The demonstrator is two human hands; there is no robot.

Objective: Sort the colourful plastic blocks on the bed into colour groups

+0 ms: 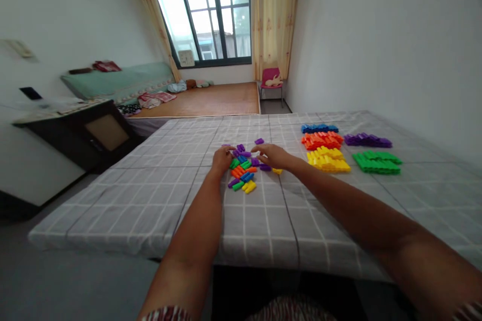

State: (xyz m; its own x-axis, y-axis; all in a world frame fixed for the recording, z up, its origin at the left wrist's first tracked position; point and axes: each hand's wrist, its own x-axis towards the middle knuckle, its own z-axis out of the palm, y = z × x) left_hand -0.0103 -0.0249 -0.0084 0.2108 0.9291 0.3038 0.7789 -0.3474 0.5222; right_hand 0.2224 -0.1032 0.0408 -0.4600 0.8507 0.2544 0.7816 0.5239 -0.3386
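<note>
Small plastic pieces that look like clothespins lie in a mixed group on the checked cloth. Purple clothespins are at its far side, orange clothespins in the middle, and yellow clothespins at the near end. My left hand rests at the group's left edge, fingers bent and slightly apart beside the purple ones. From the right my right hand reaches over, thumb and fingers apart, close to a purple clothespin. Nothing shows in either hand. A yellow clothespin is partly under my right wrist.
Sorted stacks stand to the right: blue, orange, yellow, purple and green. The cloth-covered table ends near my body. Beyond are a bed, a pink chair and a dark cabinet.
</note>
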